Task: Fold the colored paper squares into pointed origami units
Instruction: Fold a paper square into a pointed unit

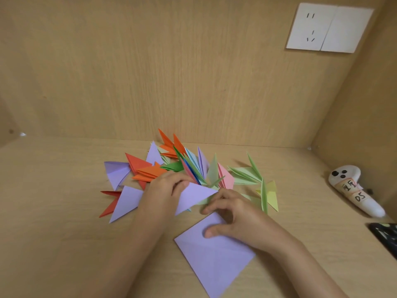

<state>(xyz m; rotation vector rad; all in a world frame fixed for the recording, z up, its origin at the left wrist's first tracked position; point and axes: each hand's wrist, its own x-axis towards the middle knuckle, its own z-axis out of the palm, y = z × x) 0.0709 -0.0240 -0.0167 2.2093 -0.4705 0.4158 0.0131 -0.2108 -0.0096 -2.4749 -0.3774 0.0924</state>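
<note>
A lavender paper square (214, 257) lies flat on the wooden desk (53, 211) in front of me, turned like a diamond. My right hand (234, 218) rests on its upper corner, thumb pressing down. My left hand (165, 190) holds a folded lavender triangular unit (193, 196) just above the square, at the edge of a pile of folded pointed units (182, 166) in orange, red, green, blue, pink and lavender. More light green and yellow units (257, 186) lie to the right of the pile.
A wooden back wall carries a white power socket (328, 29) at upper right. A white controller with a label (354, 190) lies at the right by the side wall. A dark object (384, 235) pokes in at the right edge.
</note>
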